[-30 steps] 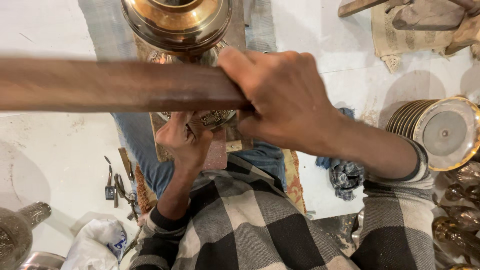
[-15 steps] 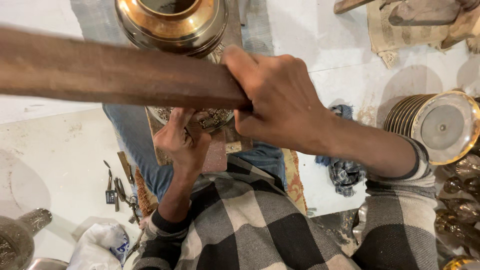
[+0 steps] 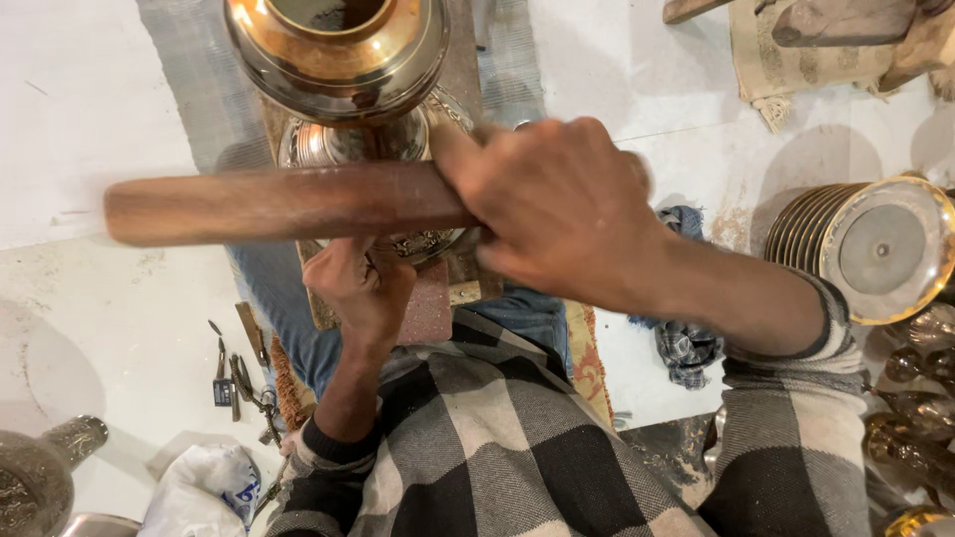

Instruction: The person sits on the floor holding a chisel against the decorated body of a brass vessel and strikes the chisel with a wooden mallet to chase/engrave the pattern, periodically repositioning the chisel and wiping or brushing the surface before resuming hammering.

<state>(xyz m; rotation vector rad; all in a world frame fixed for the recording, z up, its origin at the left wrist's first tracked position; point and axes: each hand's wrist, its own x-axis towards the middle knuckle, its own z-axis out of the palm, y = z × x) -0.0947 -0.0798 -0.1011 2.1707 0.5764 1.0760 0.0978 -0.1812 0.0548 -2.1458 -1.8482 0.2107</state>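
Head view: a wooden baton (image 3: 288, 204), smooth, round and stiff, judged fairly heavy, is gripped at its right end by the right hand (image 3: 562, 204), fingers wrapped, mid-frame. The left hand (image 3: 363, 288), fingers curled, is pressed to an embossed brass vessel (image 3: 348, 99), upper centre; its hold cannot be told.

A metalware workshop: polished brass vessels (image 3: 338, 60), stacked brass plates (image 3: 875, 249) and small hand tools (image 3: 239, 383) surround the hands on the floor.

Pale, dusty floor (image 3: 90, 328) under a grey mat (image 3: 199, 89)
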